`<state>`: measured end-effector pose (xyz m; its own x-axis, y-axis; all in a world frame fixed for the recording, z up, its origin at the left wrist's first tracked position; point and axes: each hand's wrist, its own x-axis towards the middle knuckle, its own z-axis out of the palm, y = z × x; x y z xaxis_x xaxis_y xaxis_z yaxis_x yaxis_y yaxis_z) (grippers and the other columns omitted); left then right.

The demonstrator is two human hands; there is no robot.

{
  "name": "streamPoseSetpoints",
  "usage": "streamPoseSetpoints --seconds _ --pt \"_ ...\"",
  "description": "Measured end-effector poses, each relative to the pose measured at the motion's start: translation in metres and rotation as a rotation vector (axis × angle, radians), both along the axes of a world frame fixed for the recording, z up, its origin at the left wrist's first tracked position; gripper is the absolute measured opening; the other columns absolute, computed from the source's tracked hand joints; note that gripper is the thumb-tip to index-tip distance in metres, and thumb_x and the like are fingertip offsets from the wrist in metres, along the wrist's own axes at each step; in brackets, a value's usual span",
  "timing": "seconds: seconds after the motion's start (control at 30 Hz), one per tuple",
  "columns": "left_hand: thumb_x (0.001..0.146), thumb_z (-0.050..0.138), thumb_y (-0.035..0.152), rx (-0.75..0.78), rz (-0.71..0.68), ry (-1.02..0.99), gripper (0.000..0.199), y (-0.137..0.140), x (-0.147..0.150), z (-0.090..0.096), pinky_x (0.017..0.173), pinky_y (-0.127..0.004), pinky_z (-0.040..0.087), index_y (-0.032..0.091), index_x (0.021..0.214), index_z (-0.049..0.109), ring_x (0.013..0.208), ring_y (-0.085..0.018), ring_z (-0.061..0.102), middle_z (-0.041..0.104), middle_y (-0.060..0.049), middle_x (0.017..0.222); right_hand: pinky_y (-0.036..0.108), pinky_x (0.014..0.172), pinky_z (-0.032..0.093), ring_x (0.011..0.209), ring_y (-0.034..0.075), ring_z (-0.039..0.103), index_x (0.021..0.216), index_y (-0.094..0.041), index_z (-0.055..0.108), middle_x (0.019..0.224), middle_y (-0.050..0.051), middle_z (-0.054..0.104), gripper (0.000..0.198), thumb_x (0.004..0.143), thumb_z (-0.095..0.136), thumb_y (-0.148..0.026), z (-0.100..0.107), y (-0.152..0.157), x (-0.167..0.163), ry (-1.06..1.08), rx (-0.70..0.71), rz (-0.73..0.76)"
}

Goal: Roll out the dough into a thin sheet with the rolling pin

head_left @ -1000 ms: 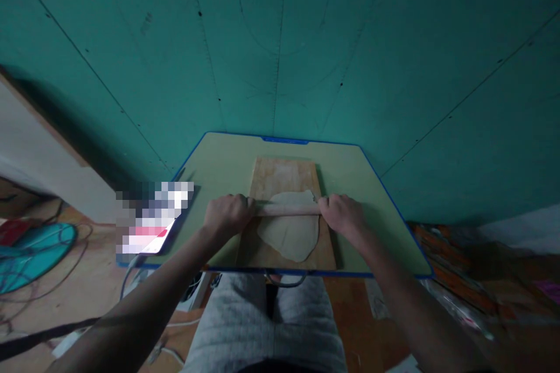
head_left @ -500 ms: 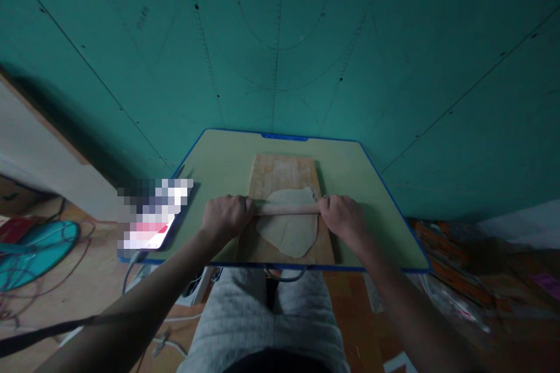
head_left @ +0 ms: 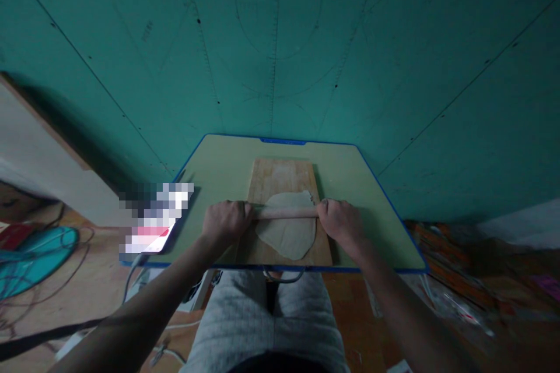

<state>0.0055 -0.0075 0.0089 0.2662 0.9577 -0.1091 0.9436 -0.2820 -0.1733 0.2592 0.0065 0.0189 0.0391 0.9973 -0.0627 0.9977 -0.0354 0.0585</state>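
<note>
A pale wooden rolling pin [head_left: 285, 213] lies crosswise over a flat, irregular sheet of dough [head_left: 289, 238]. My left hand [head_left: 227, 221] is wrapped round the pin's left end, and my right hand [head_left: 342, 220] closes round its right end. Beneath the dough is a rectangular wooden board [head_left: 284, 172], resting lengthwise on the table. Part of the dough shows beyond the pin, and a larger part spreads on my side of it. Both ends of the pin are hidden inside my fists.
The board stands on a pale green table [head_left: 223, 157] with a blue rim. A lit tablet [head_left: 160, 224], partly pixelated, sits at its left edge with a cable. Behind rises a green wall [head_left: 280, 41]. Cables and a teal round object [head_left: 39, 259] lie on the floor at left.
The pin has shifted slightly toward me over the dough, both hands still gripping it. The whole view has tilted a little, so the table appears slightly lower.
</note>
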Motion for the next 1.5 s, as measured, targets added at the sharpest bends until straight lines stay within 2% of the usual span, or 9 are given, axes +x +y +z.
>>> streamPoseSetpoints --seconds 0.17,0.4,0.63,0.83,1.03,1.17,1.27,1.37,1.5 --pt "0.097 0.028 0.032 0.02 0.073 -0.061 0.043 0.001 -0.001 -0.003 0.054 -0.035 0.044 0.017 0.092 0.068 0.075 -0.034 0.068 0.069 -0.017 0.08 0.029 0.075 0.048 0.093 0.025 0.071 0.102 -0.016 0.073 0.102 0.015 0.074 0.044 0.098 0.031 -0.028 0.002 -0.002 -0.001 -0.031 -0.024 0.028" --pt "0.096 0.029 0.031 0.04 0.034 -0.08 0.042 0.006 -0.002 -0.005 0.056 -0.036 0.044 0.016 0.097 0.068 0.076 -0.033 0.067 0.068 -0.018 0.081 0.029 0.073 0.048 0.089 0.024 0.071 0.097 -0.016 0.073 0.096 0.015 0.075 0.046 0.099 0.029 -0.027 -0.001 -0.013 0.0 -0.019 0.003 0.015" --pt "0.096 0.032 0.033 0.056 0.087 -0.129 0.041 -0.005 -0.005 -0.012 0.057 -0.035 0.045 0.016 0.092 0.068 0.074 -0.031 0.067 0.068 -0.016 0.077 0.028 0.077 0.047 0.094 0.024 0.07 0.098 -0.016 0.074 0.102 0.015 0.074 0.045 0.099 0.03 -0.027 0.0 -0.001 -0.001 0.016 -0.017 0.026" --pt "0.097 0.028 0.033 0.013 0.073 -0.088 0.044 0.001 0.001 -0.005 0.057 -0.038 0.048 0.016 0.094 0.069 0.08 -0.035 0.068 0.07 -0.018 0.083 0.029 0.075 0.047 0.093 0.024 0.071 0.098 -0.016 0.074 0.099 0.015 0.075 0.046 0.099 0.029 -0.027 -0.001 -0.008 -0.001 0.015 -0.028 0.005" --pt "0.098 0.027 0.031 0.018 0.076 -0.083 0.045 0.008 0.002 0.0 0.058 -0.039 0.049 0.016 0.093 0.068 0.081 -0.035 0.069 0.07 -0.018 0.084 0.031 0.072 0.048 0.088 0.025 0.072 0.095 -0.014 0.074 0.095 0.017 0.075 0.05 0.099 0.027 -0.029 -0.006 -0.019 -0.002 0.035 0.017 -0.096" --pt "0.097 0.029 0.03 0.01 0.029 -0.05 0.042 -0.006 0.001 -0.001 0.056 -0.038 0.049 0.015 0.097 0.068 0.079 -0.036 0.069 0.07 -0.017 0.082 0.032 0.074 0.048 0.091 0.027 0.071 0.096 -0.015 0.073 0.097 0.016 0.075 0.046 0.098 0.029 -0.028 -0.005 -0.009 -0.002 0.029 0.009 -0.017" --pt "0.096 0.027 0.026 0.012 0.066 -0.059 0.043 -0.015 0.001 0.0 0.055 -0.039 0.049 0.016 0.095 0.068 0.077 -0.036 0.069 0.07 -0.017 0.08 0.032 0.076 0.047 0.096 0.027 0.07 0.097 -0.016 0.073 0.101 0.015 0.074 0.043 0.098 0.032 -0.027 -0.004 -0.002 -0.003 0.027 0.012 0.017" --pt "0.096 0.027 0.025 0.003 0.091 -0.077 0.043 -0.014 0.004 0.005 0.056 -0.04 0.049 0.015 0.096 0.069 0.08 -0.037 0.069 0.07 -0.018 0.082 0.031 0.075 0.047 0.093 0.027 0.07 0.096 -0.014 0.074 0.099 0.017 0.074 0.046 0.098 0.03 -0.027 -0.005 -0.005 -0.004 0.032 0.016 -0.023" --pt "0.096 0.026 0.026 -0.005 0.053 -0.053 0.044 -0.003 0.005 0.01 0.058 -0.041 0.049 0.014 0.099 0.069 0.084 -0.039 0.068 0.07 -0.019 0.088 0.029 0.073 0.048 0.087 0.024 0.071 0.096 -0.013 0.074 0.093 0.017 0.075 0.049 0.098 0.029 -0.03 -0.011 -0.019 -0.003 0.055 0.02 -0.109"
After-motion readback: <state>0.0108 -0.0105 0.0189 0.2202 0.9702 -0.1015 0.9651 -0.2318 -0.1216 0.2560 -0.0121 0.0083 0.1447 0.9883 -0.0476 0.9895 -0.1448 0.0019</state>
